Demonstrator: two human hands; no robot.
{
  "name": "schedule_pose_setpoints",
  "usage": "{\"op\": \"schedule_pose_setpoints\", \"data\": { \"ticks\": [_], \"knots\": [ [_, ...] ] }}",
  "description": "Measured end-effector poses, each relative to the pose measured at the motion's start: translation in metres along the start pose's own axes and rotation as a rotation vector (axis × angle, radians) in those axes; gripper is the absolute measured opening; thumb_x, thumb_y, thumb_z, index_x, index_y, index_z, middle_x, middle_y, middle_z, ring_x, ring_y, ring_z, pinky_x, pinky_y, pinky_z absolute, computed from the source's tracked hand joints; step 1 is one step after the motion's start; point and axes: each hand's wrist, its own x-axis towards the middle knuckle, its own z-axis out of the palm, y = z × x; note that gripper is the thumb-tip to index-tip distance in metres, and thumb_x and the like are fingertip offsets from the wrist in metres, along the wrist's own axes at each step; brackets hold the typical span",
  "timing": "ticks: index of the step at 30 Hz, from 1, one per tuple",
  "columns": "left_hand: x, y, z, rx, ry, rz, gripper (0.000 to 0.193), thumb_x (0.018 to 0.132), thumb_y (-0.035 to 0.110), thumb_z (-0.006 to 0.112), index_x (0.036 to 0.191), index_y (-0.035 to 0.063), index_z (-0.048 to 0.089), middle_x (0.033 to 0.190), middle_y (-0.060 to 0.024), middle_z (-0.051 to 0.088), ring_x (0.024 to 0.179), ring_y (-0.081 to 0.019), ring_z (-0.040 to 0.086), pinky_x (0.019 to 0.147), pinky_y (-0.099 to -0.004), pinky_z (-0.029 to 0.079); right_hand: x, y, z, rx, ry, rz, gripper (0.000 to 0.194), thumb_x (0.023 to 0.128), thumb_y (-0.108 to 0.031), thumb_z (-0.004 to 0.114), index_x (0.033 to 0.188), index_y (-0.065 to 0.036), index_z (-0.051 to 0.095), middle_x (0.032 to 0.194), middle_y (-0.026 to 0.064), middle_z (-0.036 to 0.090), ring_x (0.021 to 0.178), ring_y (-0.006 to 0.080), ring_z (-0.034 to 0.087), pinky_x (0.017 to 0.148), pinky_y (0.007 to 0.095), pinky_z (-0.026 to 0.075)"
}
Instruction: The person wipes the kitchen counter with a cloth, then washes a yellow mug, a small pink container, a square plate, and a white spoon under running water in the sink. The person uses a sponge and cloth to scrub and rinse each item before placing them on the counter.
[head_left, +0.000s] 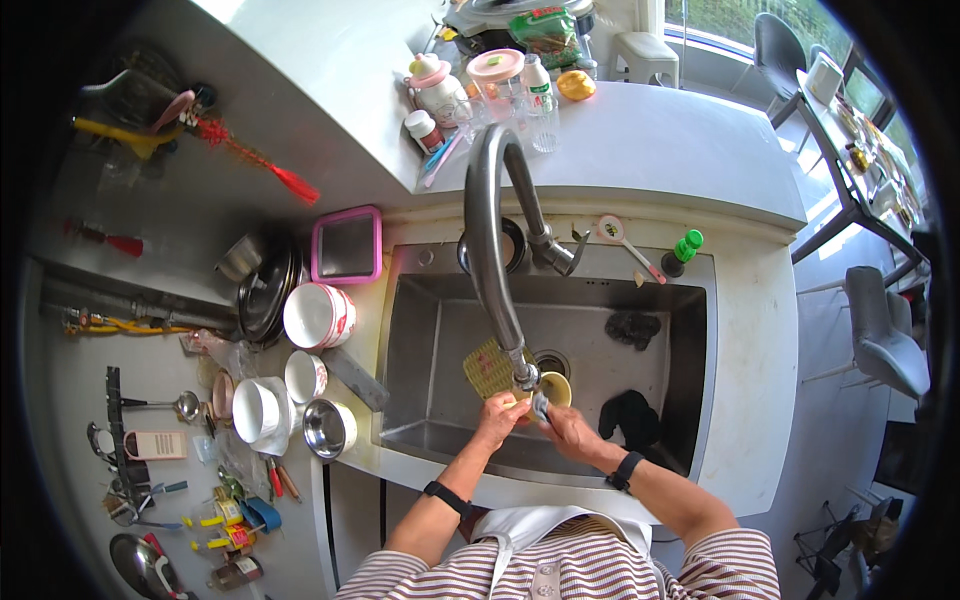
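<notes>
Both my hands are over the front half of a stainless steel sink (465, 315), under the curved faucet (487, 247). My left hand (500, 418) is closed on a thin yellowish item, mostly hidden by the fingers. My right hand (576, 433) grips a small grey cloth or scrubber (541, 406), close beside the left hand. A yellow bowl (556, 390) sits just beyond the hands, near the drain. Behind them a yellow-green woven-looking mat (487, 367) lies on the sink floor. A dark cloth (631, 420) and a dark scrubber-like clump (632, 330) lie at the right.
Bowls (319, 315), a steel bowl (328, 429) and a pink-rimmed tray (347, 244) stand left of the sink. A green-topped brush (684, 251) and a long-handled spoon (630, 247) are on the back rim. Cups and bottles crowd the raised ledge (660, 142) behind the faucet.
</notes>
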Motion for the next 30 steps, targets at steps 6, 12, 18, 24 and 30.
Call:
{"op": "schedule_pose_setpoints", "data": {
  "ticks": [6,12,18,24,30],
  "knots": [
    [-0.005,-0.01,0.025,0.592,0.3,0.564,0.03,0.08,0.022,0.073,0.097,-0.0009,0.065,0.119,-0.0276,0.052,0.11,-0.0436,0.053,0.093,-0.0463,0.046,0.055,-0.015,0.009,1.129,0.566,0.629,0.026,0.098,-0.023,0.054,0.099,0.001,0.065,0.083,0.0038,0.064,0.074,0.0116,0.057,0.068,0.0278,0.046],
    [0.002,0.001,0.028,0.506,0.419,0.636,0.028,0.089,0.012,0.062,0.115,0.0031,0.059,0.113,-0.02,0.057,0.106,-0.037,0.055,0.089,-0.0462,0.046,0.064,-0.036,0.004,0.338,0.603,0.497,0.027,0.083,-0.017,0.065,0.106,-0.003,0.066,0.078,0.012,0.068,0.069,0.0198,0.065,0.066,0.0346,0.052],
    [-0.014,0.002,-0.02,-0.295,-0.215,0.002,0.022,0.098,0.025,0.055,0.091,0.0038,0.058,0.092,-0.0034,0.058,0.087,-0.0118,0.059,0.084,-0.0309,0.052,0.014,-0.034,-0.03,-0.059,0.352,-0.11,0.018,0.083,-0.013,0.068,0.096,-0.001,0.065,0.082,0.0152,0.067,0.076,0.0342,0.065,0.067,0.04,0.051],
    [-0.033,0.013,0.014,0.357,0.065,0.468,0.029,0.094,0.024,0.059,0.107,-0.0016,0.058,0.113,-0.0201,0.052,0.099,-0.0345,0.055,0.086,-0.0401,0.047,0.052,-0.037,-0.03,0.44,0.287,0.538,0.025,0.08,-0.018,0.072,0.096,0.001,0.067,0.077,0.0054,0.066,0.071,0.0129,0.059,0.064,0.0303,0.049],
    [-0.035,0.016,0.037,0.525,0.407,0.655,0.03,0.094,0.024,0.06,0.107,-0.003,0.058,0.117,-0.028,0.047,0.105,-0.044,0.05,0.092,-0.0474,0.041,0.122,-0.015,-0.022,0.838,0.663,0.981,0.034,0.082,-0.032,0.074,0.087,0.002,0.07,0.075,0.0092,0.068,0.065,0.0132,0.061,0.061,0.0329,0.05]
  ]
}}
